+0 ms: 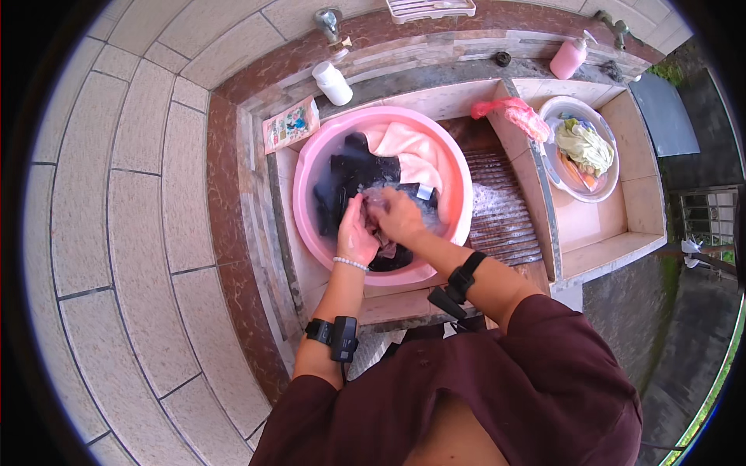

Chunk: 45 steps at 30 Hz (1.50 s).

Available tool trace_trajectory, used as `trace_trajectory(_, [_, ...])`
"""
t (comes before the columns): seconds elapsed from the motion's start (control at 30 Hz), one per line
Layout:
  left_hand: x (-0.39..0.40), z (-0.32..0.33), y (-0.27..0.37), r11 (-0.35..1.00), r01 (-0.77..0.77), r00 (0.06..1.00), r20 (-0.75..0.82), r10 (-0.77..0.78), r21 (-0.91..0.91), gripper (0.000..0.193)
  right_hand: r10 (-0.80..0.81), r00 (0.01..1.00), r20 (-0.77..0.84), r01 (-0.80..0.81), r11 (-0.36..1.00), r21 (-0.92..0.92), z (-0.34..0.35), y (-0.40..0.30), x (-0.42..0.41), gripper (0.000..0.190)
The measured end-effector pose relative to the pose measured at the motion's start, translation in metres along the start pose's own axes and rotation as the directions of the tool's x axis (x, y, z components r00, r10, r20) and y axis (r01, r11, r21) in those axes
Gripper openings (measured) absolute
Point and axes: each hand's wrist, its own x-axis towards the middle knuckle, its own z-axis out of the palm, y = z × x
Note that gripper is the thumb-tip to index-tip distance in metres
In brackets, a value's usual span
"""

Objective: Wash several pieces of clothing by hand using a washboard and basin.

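A round pink plastic basin (304, 214) stands in the left part of a tiled sink. It holds cloudy water with a black garment (364, 169) and a pale pink towel or cloth (414, 154). Over the black garment, my left hand (356, 233) and my right hand (394, 214) meet at a bunched dark, mauve-looking cloth (387, 249). Both hands are closed around it, the right one slightly blurred. A white tag (425, 192) shows on the dark fabric right of my hands.
Suds lie on the ribbed washboard (501, 224) beside the basin. A pink cloth (516, 113) hangs over the divider; a white basin (612, 169) beyond holds clothes. Behind stand a white bottle (333, 84), a printed pouch (291, 124), a pink pump bottle (568, 58) and a tap (330, 29).
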Motion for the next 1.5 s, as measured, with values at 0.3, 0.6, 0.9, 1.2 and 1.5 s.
trace_trajectory(0.3, [0.003, -0.027, 0.001, 0.991, -0.126, 0.971, 0.200, 0.133, -0.046, 0.045, -0.306, 0.943, 0.127, 0.317, 0.946, -0.074, 0.005, -0.062, -0.022, 0.037])
trace_trajectory(0.6, [0.043, -0.111, 0.025, 0.956, 0.292, 0.779, 0.588, -0.217, -0.033, 0.047, -0.522, 0.852, 0.036, 0.521, 0.853, 0.042, 0.019, -0.062, -0.055, 0.038])
trace_trajectory(0.9, [-0.008, -0.026, 0.013, 0.761, -0.086, 0.966, -0.133, 0.221, 0.643, 0.033, 0.017, 0.950, 0.312, -0.006, 0.999, -0.036, -0.022, 0.007, 0.035, 0.046])
trace_trajectory(1.2, [-0.037, 0.014, 0.036, -0.295, -0.475, 0.711, 0.559, 0.426, 0.829, 0.044, -0.331, 0.593, 0.734, 0.172, 0.943, 0.286, -0.084, -0.036, 0.036, 0.048])
trace_trajectory(1.5, [-0.034, 0.028, 0.018, 0.957, -0.233, 0.972, 0.026, 0.232, 0.175, 0.022, -0.078, 0.894, 0.441, -0.083, 0.939, 0.333, -0.058, 0.011, 0.035, 0.045])
